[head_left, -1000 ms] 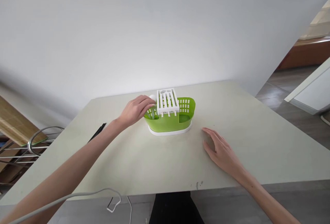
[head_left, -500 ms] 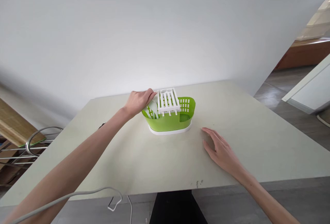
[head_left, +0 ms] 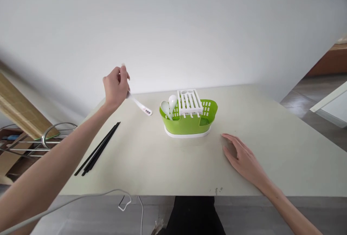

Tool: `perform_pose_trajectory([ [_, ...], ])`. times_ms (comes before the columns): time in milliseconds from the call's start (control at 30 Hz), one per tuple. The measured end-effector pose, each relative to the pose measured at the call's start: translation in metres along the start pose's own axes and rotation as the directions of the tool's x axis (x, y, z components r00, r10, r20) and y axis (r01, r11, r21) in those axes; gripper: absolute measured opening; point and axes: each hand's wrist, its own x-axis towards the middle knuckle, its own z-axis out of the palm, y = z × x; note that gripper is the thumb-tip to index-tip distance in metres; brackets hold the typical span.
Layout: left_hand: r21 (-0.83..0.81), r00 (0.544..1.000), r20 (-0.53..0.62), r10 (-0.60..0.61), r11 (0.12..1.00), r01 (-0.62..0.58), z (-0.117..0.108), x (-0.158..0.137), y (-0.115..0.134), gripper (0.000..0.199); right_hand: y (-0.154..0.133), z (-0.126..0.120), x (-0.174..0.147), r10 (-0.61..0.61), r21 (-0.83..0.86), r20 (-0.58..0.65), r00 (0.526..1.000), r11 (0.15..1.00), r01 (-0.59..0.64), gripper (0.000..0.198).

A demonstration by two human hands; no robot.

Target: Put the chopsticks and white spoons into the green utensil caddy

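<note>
My left hand (head_left: 116,87) is raised over the table's left back part, closed on a white spoon (head_left: 139,105). The spoon's handle points down and to the right; its bowl is hidden by the hand. In the middle of the table stands a green cutlery basket (head_left: 187,126) on a white base, with a white slotted rack (head_left: 191,102) across its top. Two white spoons (head_left: 172,102) lean in its left end, bowls up. Right of the basket, my right hand (head_left: 242,159) rests on the table, fingers apart, holding nothing.
Black chopsticks (head_left: 101,148) lie on the table's left side. A white cable (head_left: 81,199) crosses the lower left near the front edge. Beyond the table's left edge are a metal rack (head_left: 51,139) and a bamboo board (head_left: 24,107). A wall (head_left: 173,33) borders the back.
My left hand has lifted a spoon out of the basket and moved it up and left. The view has shifted, bringing the chopsticks into sight. My right hand stays on the table.
</note>
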Motion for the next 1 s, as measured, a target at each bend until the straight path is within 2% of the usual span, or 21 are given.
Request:
perform_pose_trajectory([
  [67,0.059,0.986,0.164,0.006,0.998,-0.016,-0.015,-0.014,-0.022,0.049,0.001,0.001,-0.001,0.007,-0.006,-0.001,1.000,1.000,-0.007,0.046],
  [100,0.091,0.962,0.271,0.024,0.995,-0.051,-0.021,-0.025,-0.034,0.048,0.002,0.001,-0.001,0.008,-0.010,-0.005,1.000,1.000,-0.008,0.047],
  [133,0.114,0.922,0.385,0.048,0.988,-0.099,-0.024,-0.036,-0.047,0.046,0.002,0.002,-0.001,0.007,-0.012,-0.010,1.000,1.000,-0.007,0.047],
  [200,0.133,0.806,0.585,0.094,0.969,-0.210,-0.027,-0.059,-0.071,0.043,0.003,0.003,-0.001,0.003,-0.017,-0.018,1.000,1.000,-0.003,0.046],
  [267,0.127,0.701,0.704,0.110,0.952,-0.277,-0.024,-0.080,-0.092,0.044,0.003,0.003,-0.001,-0.006,-0.025,-0.027,1.000,1.000,0.006,0.045],
  [300,0.124,0.667,0.736,0.116,0.946,-0.301,-0.022,-0.089,-0.101,0.044,0.003,0.003,-0.001,-0.011,-0.029,-0.031,0.999,1.000,0.010,0.045],
  [367,0.119,0.629,0.766,0.133,0.932,-0.342,-0.018,-0.102,-0.115,0.045,0.003,0.003,-0.001,-0.012,-0.034,-0.033,0.999,0.999,0.011,0.044],
  [567,0.116,0.583,0.796,0.164,0.903,-0.413,-0.013,-0.120,-0.139,0.044,0.000,0.002,-0.001,0.042,-0.028,-0.013,0.999,0.999,-0.043,0.042],
  [733,0.100,0.598,0.776,0.199,0.898,-0.429,-0.011,-0.132,-0.151,0.044,-0.003,0.001,-0.001,0.048,-0.046,-0.022,0.999,0.998,-0.049,0.041],
  [867,0.133,0.575,0.793,0.202,0.863,-0.487,-0.009,-0.140,-0.159,0.047,-0.004,0.000,-0.001,0.044,-0.044,-0.018,0.999,0.998,-0.045,0.041],
  [1000,0.119,0.590,0.773,0.232,0.861,-0.494,-0.011,-0.141,-0.156,0.043,-0.002,0.001,-0.001,0.036,-0.048,-0.021,0.999,0.998,-0.037,0.040],
])
